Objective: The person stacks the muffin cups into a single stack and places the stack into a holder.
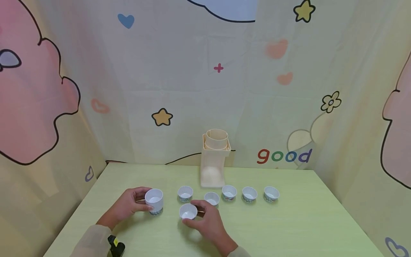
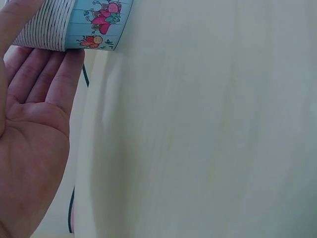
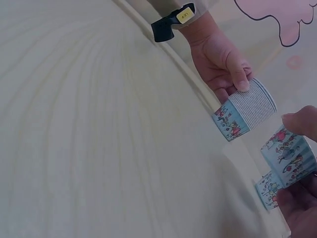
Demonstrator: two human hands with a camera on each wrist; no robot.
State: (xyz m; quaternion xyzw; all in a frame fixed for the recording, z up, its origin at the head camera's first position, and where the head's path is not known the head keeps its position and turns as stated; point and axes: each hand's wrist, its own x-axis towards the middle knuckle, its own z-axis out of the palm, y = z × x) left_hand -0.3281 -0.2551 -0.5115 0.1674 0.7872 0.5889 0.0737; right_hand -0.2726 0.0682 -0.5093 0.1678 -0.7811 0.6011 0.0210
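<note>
My left hand (image 1: 126,205) holds a nested stack of paper cups (image 1: 155,200) at the left of the table, thumb on the near side. In the left wrist view, the stack (image 2: 99,25) shows many close white rims above a light blue cup with pink flowers. My right hand (image 1: 210,223) grips a single paper cup (image 1: 188,211) between thumb and fingers, mouth up, just right of the stack. The right wrist view shows this cup (image 3: 287,156) with its blue floral print; another patterned cup (image 3: 268,191) appears partly behind it.
Several more paper cups stand mouth up in a loose row beyond my right hand, from a left one (image 1: 185,193) to a right one (image 1: 271,193). Behind them rises a cream plastic stand (image 1: 213,167) with a round tube on top. A printed curtain (image 1: 179,71) hangs behind the table (image 1: 289,228).
</note>
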